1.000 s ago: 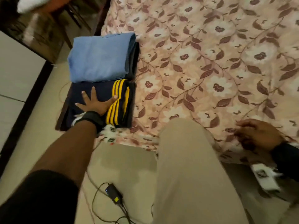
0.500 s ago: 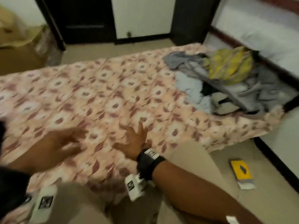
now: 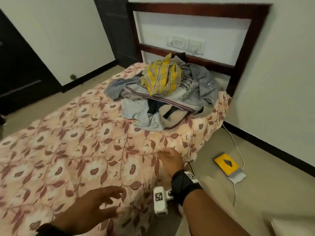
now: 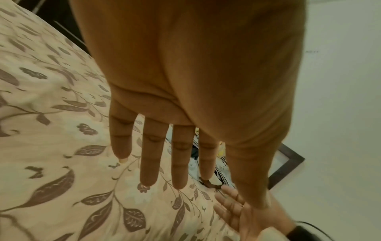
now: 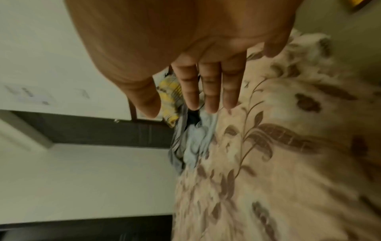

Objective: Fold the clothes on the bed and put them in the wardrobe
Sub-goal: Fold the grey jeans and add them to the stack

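Flowered bedspread lay flat and bare from the near edge to the heap of unfolded clothes — open passage for either hand. Heap filled the far right corner, backed by the dark headboard frame and the wall. Beside the bed — a yellow packet and a white cable on the floor.

The bed's cotton sheet is pale peach, printed with cream blossoms and trailing maroon-brown leaves. On the heap of loose clothes the crumpled checked shirt runs yellow crossed with grey and white — under it faded grey-blue denim, a pale blue garment and a grey cloth edged with a dark maroon stripe. The wooden headboard frame is dark reddish brown. On the beige floor lies a flat card packet — yellow with a dark diamond.
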Tool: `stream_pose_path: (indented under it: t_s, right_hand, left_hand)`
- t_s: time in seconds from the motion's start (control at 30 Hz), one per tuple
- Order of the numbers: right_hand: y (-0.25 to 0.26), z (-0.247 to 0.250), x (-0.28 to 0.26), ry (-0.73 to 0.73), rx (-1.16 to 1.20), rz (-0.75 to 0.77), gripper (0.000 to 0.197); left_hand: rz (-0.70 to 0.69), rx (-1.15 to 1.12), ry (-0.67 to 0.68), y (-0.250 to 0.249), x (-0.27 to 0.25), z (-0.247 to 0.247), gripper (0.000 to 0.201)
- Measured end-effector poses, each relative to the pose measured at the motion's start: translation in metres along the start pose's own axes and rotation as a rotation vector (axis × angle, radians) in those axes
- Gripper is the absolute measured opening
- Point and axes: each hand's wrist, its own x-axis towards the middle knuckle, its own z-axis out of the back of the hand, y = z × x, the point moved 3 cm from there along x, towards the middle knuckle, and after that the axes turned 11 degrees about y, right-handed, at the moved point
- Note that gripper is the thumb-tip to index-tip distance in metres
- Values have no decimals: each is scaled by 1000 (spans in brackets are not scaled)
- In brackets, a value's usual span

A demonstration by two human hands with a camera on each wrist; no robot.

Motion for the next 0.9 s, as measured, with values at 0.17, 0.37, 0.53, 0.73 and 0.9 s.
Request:
stream_pose_path:
  t_s: [0.17, 0.37, 0.53, 0.73, 0.9]
  right_hand:
    - [9, 51, 60, -167, 230, -10, 42]
    - [11, 88, 95, -312, 605, -23, 47]
    - [-2, 124, 111, -487, 777, -1, 36]
    - [-25, 144, 123, -422, 1013, -67, 4]
    - [-35, 142, 138, -368, 939, -137, 6]
  left_hand:
    - [-60, 83, -54, -69, 68, 49, 53]
    - [-212, 359, -118, -195, 202, 112, 53]
    - [-331, 483, -214, -297, 356, 155, 34]
    - [-104, 296, -328, -344, 496, 192, 99]
    - [-56, 291, -434, -347, 530, 216, 31]
